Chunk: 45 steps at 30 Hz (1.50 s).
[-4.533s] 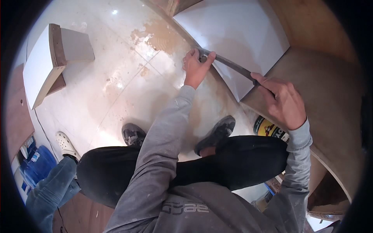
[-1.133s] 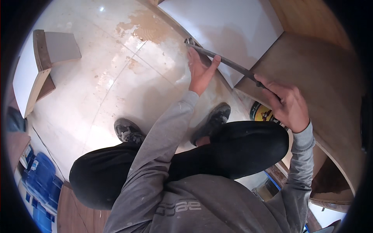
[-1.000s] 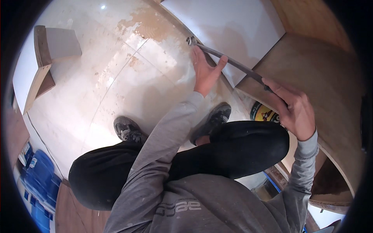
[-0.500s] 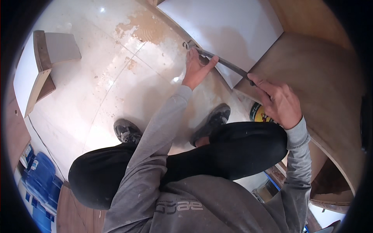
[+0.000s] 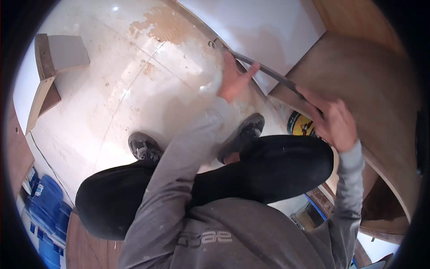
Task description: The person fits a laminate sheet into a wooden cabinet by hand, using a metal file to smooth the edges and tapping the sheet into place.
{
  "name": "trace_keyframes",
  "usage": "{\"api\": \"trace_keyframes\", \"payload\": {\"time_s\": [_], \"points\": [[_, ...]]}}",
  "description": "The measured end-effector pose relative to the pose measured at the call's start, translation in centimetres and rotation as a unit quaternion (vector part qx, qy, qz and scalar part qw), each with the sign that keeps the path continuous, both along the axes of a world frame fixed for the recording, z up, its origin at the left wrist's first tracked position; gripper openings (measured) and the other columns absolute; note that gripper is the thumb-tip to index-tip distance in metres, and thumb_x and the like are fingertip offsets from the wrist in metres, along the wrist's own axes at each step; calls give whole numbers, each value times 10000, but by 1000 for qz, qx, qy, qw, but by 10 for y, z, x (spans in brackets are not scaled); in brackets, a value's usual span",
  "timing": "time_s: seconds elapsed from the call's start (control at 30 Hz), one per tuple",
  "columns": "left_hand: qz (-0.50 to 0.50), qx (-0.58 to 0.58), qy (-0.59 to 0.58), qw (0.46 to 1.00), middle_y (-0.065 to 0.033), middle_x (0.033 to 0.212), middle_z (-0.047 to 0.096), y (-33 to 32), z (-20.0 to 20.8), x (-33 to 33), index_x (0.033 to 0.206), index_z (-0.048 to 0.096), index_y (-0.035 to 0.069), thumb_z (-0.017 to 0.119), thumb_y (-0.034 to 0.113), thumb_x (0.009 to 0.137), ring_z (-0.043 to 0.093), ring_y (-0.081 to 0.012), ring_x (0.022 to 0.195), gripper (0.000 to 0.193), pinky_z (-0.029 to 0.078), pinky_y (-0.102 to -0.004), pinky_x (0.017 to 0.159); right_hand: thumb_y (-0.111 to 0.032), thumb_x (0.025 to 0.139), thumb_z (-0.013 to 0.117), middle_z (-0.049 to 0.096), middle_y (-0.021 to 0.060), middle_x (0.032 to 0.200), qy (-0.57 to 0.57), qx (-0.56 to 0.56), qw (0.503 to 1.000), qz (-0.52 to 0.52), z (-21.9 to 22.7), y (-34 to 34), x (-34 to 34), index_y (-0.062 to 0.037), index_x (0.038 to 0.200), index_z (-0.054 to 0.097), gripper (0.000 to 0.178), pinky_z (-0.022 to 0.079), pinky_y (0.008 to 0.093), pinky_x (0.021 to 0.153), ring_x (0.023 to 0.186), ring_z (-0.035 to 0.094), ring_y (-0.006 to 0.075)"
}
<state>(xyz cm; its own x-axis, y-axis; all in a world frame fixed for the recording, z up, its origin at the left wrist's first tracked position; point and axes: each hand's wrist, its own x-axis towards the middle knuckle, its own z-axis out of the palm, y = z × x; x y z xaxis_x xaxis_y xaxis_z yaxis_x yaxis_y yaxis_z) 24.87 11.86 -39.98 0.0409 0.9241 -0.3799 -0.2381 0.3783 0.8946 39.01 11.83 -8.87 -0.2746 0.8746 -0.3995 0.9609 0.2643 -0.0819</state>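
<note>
A long, thin dark bar that looks like a flat file (image 5: 268,71) lies slantwise along the edge of a white-faced panel (image 5: 273,36). My right hand (image 5: 335,120) is closed round its near right end. At the far left end, my left hand (image 5: 235,80) has its fingers on the bar, the thumb sticking out beside it; motion blurs this hand a little. A small pale curl, like a thin strip (image 5: 212,44), hangs by the bar's far tip. The bar's right end is hidden in my right hand.
A brown curved board (image 5: 358,85) adjoins the panel. Under my right hand stands a yellow and black tin (image 5: 299,124). At left is a white and wood piece (image 5: 45,67) on the stained tiled floor (image 5: 112,58), with a cable (image 5: 51,168) and blue plastic containers (image 5: 45,197) nearer.
Both hands and the bar have shifted slightly to the right. My right hand has also come a little nearer to me.
</note>
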Motion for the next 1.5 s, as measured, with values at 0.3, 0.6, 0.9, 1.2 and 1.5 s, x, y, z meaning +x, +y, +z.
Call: {"api": "trace_keyframes", "payload": {"time_s": [0.3,0.6,0.9,1.2,1.5], "points": [[-40,-12,4,999,-391,1812,79,3,-6,-17,1701,67,-199,799,744,910,-12,-455,1725,1432,67,-486,1404,-65,961,752,776,201,1014,72,-14,997,-14,4,4,-9,-148,1345,802,397,594,478,794,868,734,429],[-27,-10,11,1000,-394,1811,66,-1,23,-5,1707,19,-186,811,721,912,1,-464,1722,1443,73,-480,1404,-71,965,742,765,177,958,-4,-10,1000,-2,17,-5,8,-164,1352,807,404,586,490,781,852,725,429],[-25,-7,14,1000,-382,1808,114,-15,1,-3,1723,43,-159,793,686,951,26,-459,1720,1368,116,-458,1402,-66,969,729,792,170,1013,35,-29,999,-14,11,-7,-1,-164,1347,807,398,608,471,811,861,737,430],[-36,-31,-14,999,-367,1820,100,-22,34,16,1718,-3,-165,785,704,952,69,-460,1719,1401,128,-456,1400,-70,972,725,810,157,1028,4,6,1000,10,19,-11,11,-164,1346,814,395,612,464,786,866,753,408],[-52,-31,-37,998,-361,1824,79,-25,7,9,1711,15,-180,777,719,950,27,-436,1726,1402,92,-462,1405,-71,961,728,785,171,980,15,-28,999,4,18,-12,3,-156,1319,822,379,602,475,753,835,741,419]]}}
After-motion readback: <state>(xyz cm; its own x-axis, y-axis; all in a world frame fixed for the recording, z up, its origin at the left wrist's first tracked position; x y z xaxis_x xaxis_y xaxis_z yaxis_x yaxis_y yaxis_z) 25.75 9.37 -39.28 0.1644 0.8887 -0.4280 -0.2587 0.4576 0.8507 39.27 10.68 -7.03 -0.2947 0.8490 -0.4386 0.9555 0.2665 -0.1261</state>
